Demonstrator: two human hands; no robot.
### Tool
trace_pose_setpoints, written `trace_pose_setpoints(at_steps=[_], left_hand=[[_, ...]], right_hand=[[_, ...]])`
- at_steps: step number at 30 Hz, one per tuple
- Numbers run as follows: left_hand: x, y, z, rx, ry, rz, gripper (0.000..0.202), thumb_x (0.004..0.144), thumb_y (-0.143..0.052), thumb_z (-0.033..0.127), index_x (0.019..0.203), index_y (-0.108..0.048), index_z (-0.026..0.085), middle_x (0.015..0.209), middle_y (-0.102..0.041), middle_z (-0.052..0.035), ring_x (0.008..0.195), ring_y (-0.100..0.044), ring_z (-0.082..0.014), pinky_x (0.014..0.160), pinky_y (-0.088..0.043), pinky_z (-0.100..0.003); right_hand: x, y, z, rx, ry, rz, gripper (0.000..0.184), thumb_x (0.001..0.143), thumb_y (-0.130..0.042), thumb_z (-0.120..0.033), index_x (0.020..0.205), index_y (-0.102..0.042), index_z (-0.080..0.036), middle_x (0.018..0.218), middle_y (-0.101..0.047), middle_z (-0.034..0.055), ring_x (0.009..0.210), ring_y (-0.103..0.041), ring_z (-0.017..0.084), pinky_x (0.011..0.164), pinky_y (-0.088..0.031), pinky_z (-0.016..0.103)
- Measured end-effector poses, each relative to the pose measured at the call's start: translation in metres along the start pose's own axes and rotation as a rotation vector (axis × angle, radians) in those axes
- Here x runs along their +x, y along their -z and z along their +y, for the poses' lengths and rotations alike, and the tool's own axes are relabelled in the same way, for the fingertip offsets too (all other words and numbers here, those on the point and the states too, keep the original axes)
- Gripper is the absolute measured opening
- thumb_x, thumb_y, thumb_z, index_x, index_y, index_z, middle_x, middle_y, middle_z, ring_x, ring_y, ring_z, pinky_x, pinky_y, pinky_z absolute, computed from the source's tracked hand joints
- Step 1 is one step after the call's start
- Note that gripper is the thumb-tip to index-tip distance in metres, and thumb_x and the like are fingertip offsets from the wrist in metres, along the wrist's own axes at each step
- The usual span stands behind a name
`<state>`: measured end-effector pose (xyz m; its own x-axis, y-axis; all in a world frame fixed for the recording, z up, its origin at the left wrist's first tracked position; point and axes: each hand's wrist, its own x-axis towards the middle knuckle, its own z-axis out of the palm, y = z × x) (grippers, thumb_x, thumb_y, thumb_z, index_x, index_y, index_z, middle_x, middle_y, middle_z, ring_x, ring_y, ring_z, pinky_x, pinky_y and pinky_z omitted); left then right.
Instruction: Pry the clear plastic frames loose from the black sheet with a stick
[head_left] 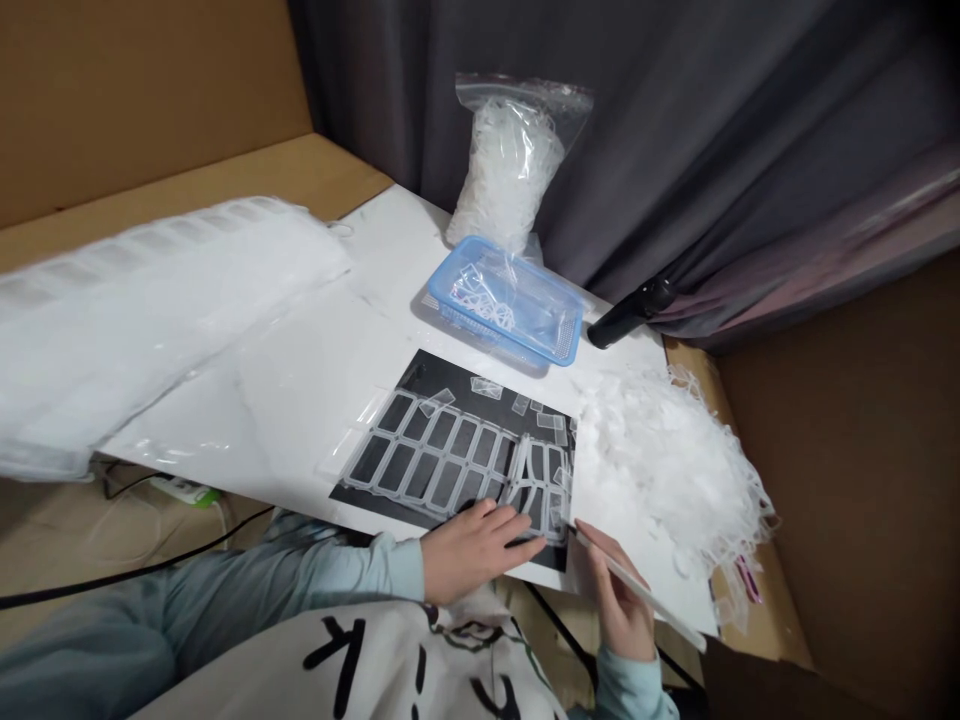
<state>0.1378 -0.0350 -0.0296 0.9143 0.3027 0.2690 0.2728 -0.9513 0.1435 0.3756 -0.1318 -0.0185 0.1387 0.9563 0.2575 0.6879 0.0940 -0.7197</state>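
Note:
A translucent plastic grid sheet [442,455] of rectangular frames lies on a black mat [420,385] on the white table [315,350]. My left hand [472,550] rests flat on the sheet's near edge, fingers stretched out and pressing it down. My right hand [619,595] is closed round a thin white stick-like tool [645,592], whose tip points at the sheet's right end. Several small clear rectangular pieces [487,388] lie loose on the mat beyond the sheet.
A blue basket [559,345] with clear plastic pieces stands behind the mat, a zip bag [510,160] of white scraps behind that. A heap of white plastic offcuts [667,460] lies right, a stack of sheets [135,300] left, a black cylinder [630,312] by the curtain.

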Motion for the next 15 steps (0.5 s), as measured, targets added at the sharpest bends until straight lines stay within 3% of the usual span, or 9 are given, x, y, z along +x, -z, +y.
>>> trace_pose_setpoints(at_steps=[4,11,15], left_hand=[[0.002,-0.002,0.001,-0.015,0.022,0.023,0.060,0.084,-0.056,0.019,0.142,-0.039,0.016,0.127,-0.051,-0.0087,0.106,-0.045,-0.0237,0.087,-0.029,-0.034],[0.004,0.001,0.002,-0.030,0.047,-0.001,0.062,0.084,-0.058,0.020,0.143,-0.037,0.018,0.125,-0.051,-0.0070,0.103,-0.045,-0.0225,0.084,-0.029,-0.033],[0.005,0.002,0.002,-0.041,0.060,-0.026,0.064,0.082,-0.061,0.020,0.142,-0.037,0.019,0.124,-0.051,-0.0074,0.103,-0.046,-0.0222,0.083,-0.029,-0.032]], right_hand=[[-0.007,-0.008,-0.001,0.028,0.037,-0.090,0.029,0.096,-0.050,-0.021,0.119,-0.067,-0.021,0.118,-0.066,0.0082,0.111,-0.062,0.023,0.095,-0.054,0.038],[-0.007,-0.012,-0.005,0.032,0.040,-0.087,0.029,0.096,-0.049,-0.019,0.120,-0.065,-0.021,0.120,-0.065,0.0079,0.115,-0.059,0.022,0.098,-0.052,0.039],[-0.005,-0.010,-0.004,-0.042,0.166,-0.137,0.034,0.095,-0.049,-0.013,0.126,-0.061,-0.021,0.123,-0.063,0.0070,0.117,-0.058,0.020,0.097,-0.052,0.035]])
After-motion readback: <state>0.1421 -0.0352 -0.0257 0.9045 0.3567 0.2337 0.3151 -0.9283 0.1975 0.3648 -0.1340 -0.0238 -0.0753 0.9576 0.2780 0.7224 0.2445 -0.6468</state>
